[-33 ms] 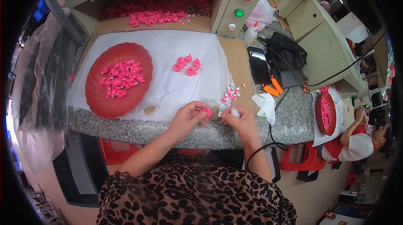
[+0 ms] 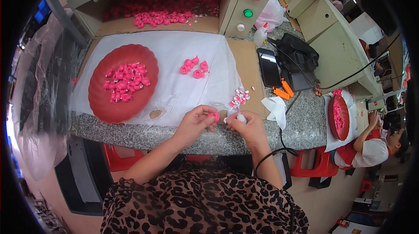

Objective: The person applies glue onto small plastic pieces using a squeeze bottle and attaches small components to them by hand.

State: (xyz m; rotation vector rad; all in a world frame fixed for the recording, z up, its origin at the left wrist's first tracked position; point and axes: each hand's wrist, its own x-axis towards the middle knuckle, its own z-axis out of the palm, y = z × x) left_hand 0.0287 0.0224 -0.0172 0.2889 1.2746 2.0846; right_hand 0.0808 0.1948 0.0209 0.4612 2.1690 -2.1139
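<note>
Near the counter's front edge, my left hand (image 2: 195,122) pinches a small pink plastic piece (image 2: 215,115) between thumb and fingers. Close to its right, my right hand (image 2: 249,128) is closed around a small white bottle (image 2: 241,118) with a purplish tip. A tiny white part (image 2: 225,120) shows at its fingertips, just short of the pink piece. Just beyond that hand lies a pile of small white-and-pink parts (image 2: 239,97). Several rounded pink pieces (image 2: 199,73) with openings rest on the white sheet (image 2: 170,50) farther off.
A red scalloped dish (image 2: 98,98) of pink pieces stands at left. Behind the sheet, a box-shaped machine (image 2: 238,11) holds many more. To the right lie a phone (image 2: 269,67), a black bag (image 2: 298,57), orange objects (image 2: 281,94) and a white cloth (image 2: 275,111). A co-worker (image 2: 371,146) sits far right.
My right hand has shifted slightly left, bringing the bottle and the tiny white part closer to the pink piece. My left hand has stayed in place.
</note>
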